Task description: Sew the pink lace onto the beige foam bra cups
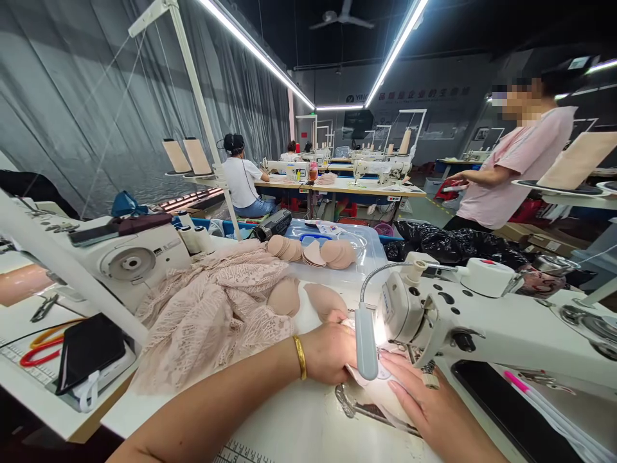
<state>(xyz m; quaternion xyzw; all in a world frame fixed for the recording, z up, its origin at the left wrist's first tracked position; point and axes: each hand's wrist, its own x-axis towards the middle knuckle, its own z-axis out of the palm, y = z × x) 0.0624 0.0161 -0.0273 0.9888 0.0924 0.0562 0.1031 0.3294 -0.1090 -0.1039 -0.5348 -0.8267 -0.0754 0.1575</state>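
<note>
My left hand (pixel 331 352), with a gold bangle at the wrist, is closed on a pale pink fabric piece (pixel 378 372) beside the needle area of the white sewing machine (pixel 457 308). The grey lamp head (pixel 367 341) covers some of its fingertips. From the right, my right hand (pixel 417 389) lies on the same piece, fingers stretched out and flat. Just beyond my left hand are beige moulded cups (pixel 325 301). A heap of beige lace fabric (pixel 216 315) spreads to the left.
Stacked round beige pads (pixel 337 254) sit by a clear plastic lid (pixel 364 247) behind the lace. A black phone (pixel 520 411) lies right of the machine bed, another phone (pixel 91 347) far left. One person (pixel 520 167) stands at right; another (pixel 245 180) sits ahead.
</note>
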